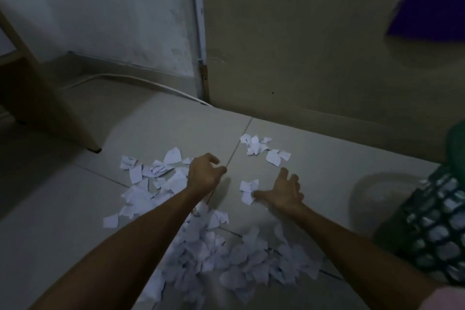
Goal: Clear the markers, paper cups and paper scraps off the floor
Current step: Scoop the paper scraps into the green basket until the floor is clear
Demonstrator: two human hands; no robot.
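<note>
Torn white paper scraps (pixel 201 241) heaped and scattered across the tiled floor (pixel 327 158)

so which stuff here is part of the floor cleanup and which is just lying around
Part of the job:
paper scraps, scattered over the floor tiles
mesh basket, with paper showing through its side
left hand and right hand, both reaching toward the scraps

Just lying about:
white cable along the wall
wooden furniture leg
purple cloth

Both hands, left hand (pixel 204 175) and right hand (pixel 284 192), reach over paper scraps (pixel 206 241) littering the floor (pixel 314 171).

head cam | looks forward-down | close over floor (pixel 314 158) | single view
</note>
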